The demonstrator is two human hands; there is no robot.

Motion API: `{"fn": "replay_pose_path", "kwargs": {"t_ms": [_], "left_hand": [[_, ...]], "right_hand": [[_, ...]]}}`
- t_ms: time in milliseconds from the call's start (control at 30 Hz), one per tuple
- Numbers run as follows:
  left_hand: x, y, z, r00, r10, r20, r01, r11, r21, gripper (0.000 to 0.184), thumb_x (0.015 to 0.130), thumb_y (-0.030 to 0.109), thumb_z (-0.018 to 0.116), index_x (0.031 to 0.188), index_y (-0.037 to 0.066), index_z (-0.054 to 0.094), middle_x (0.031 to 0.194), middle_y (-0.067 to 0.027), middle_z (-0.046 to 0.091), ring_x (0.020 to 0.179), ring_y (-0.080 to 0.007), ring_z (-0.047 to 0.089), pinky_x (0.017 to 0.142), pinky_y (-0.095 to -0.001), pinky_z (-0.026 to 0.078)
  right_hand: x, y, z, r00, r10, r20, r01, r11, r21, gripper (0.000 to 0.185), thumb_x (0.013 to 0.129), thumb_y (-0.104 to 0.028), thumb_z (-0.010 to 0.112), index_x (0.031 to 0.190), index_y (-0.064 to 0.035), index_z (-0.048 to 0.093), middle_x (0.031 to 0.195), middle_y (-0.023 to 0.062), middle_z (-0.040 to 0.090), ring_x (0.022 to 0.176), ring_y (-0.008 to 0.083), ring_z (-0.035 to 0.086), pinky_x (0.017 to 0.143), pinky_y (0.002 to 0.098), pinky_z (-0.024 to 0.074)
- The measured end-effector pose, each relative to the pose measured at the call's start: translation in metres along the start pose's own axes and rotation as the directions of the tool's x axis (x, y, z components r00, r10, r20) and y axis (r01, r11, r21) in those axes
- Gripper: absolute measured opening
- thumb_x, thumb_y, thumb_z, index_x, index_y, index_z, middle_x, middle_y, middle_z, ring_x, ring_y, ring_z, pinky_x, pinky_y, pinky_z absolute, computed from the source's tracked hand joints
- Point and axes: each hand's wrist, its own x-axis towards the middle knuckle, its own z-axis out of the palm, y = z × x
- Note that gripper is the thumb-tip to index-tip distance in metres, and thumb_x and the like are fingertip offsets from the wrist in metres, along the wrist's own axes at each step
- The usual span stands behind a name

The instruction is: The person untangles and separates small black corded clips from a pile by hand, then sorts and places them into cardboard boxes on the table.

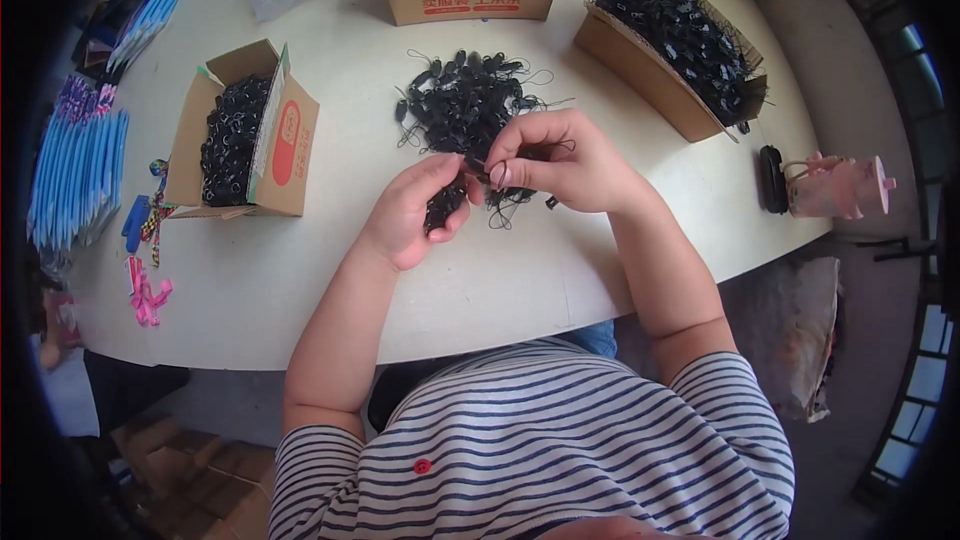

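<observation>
Hand, left [408,206]: our fingers curl round black plastic clips [443,204]
Hand, right [563,162]: fingertips pinch thin black cord [503,177], near black clip heap [462,100]

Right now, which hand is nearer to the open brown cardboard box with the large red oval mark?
Left. The bare left hand is to the right of the box, not touching it; the bare right hand is farther right, beyond the left hand.

Plastic pieces [465,100], matt cardboard box [645,80]
</observation>
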Motion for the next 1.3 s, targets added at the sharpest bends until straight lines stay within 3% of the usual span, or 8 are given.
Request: {"fn": "replay_pose_path", "kwargs": {"t_ms": [200,300,533,733,833,1033,1300], "left_hand": [[-0.001,-0.005,-0.007,0.990,0.006,0.139,-0.013,0.999,0.049,0.024,0.092,0.027,0.047,0.099,0.004,0.052,0.078,-0.0057,0.052,0.053,-0.0077,0.044,0.040,-0.0161,0.029],[0.000,-0.003,-0.005,0.999,0.019,0.042,-0.020,0.999,0.035,0.021,0.090,0.023,0.051,0.099,0.004,0.052,0.078,-0.0050,0.052,0.053,-0.0068,0.044,0.040,-0.0157,0.029],[0.000,-0.005,-0.005,0.996,0.034,0.081,-0.040,0.996,0.079,0.016,0.089,0.017,0.053,0.099,0.004,0.053,0.079,-0.0037,0.053,0.054,-0.0057,0.043,0.041,-0.0150,0.029],[-0.001,-0.007,-0.005,0.999,0.050,0.020,-0.052,0.993,0.101,0.014,0.087,0.013,0.056,0.098,0.005,0.054,0.076,-0.0035,0.052,0.053,-0.0053,0.042,0.041,-0.0149,0.029],[-0.001,-0.005,-0.002,0.998,0.060,-0.032,-0.056,0.992,0.113,0.015,0.087,0.013,0.057,0.098,0.004,0.054,0.074,-0.0033,0.052,0.052,-0.0052,0.042,0.041,-0.0151,0.028],[-0.001,-0.004,-0.002,0.997,0.062,-0.055,-0.055,0.990,0.128,0.017,0.086,0.014,0.058,0.097,0.002,0.054,0.072,-0.0031,0.053,0.052,-0.0049,0.041,0.040,-0.0153,0.027],[0.000,-0.002,-0.003,0.994,0.033,-0.102,-0.020,0.992,0.125,0.017,0.085,0.015,0.060,0.092,0.002,0.054,0.072,-0.0033,0.054,0.050,-0.0048,0.042,0.040,-0.0153,0.028]], "right_hand": [[0.003,0.008,0.000,1.000,0.013,-0.015,-0.013,1.000,0.021,0.008,0.080,-0.004,0.063,0.084,0.0019,0.061,0.079,0.0032,0.062,0.074,0.0087,0.056,0.070,0.0226,0.0462],[0.002,0.006,0.000,0.998,0.067,0.002,-0.067,0.998,0.006,0.008,0.081,-0.005,0.063,0.084,0.0017,0.061,0.078,0.0023,0.062,0.074,0.0079,0.056,0.069,0.0219,0.0460],[0.001,0.008,-0.001,0.990,0.113,0.081,-0.110,0.993,-0.041,0.007,0.081,-0.005,0.062,0.084,0.0010,0.061,0.078,0.0015,0.061,0.073,0.0071,0.055,0.067,0.0206,0.0454],[0.006,0.015,-0.001,0.996,0.034,-0.088,-0.031,0.999,0.045,0.007,0.081,-0.005,0.061,0.086,0.0003,0.060,0.075,-0.0007,0.058,0.071,0.0058,0.053,0.065,0.0198,0.0445],[0.007,0.016,-0.001,0.993,0.064,-0.102,-0.063,0.998,0.016,0.010,0.080,-0.003,0.062,0.089,0.0000,0.060,0.073,-0.0020,0.055,0.067,0.0047,0.050,0.063,0.0190,0.0430],[0.004,0.003,0.009,0.997,0.076,-0.025,-0.080,0.908,-0.411,0.018,0.073,-0.006,0.070,0.090,-0.0043,0.063,0.068,-0.0027,0.052,0.061,0.0039,0.045,0.054,0.0199,0.0383],[0.006,0.015,0.008,0.969,-0.246,-0.015,0.199,0.814,-0.546,0.017,0.069,-0.005,0.071,0.085,-0.0026,0.064,0.067,0.0035,0.054,0.062,0.0138,0.050,0.052,0.0246,0.0398]]}}
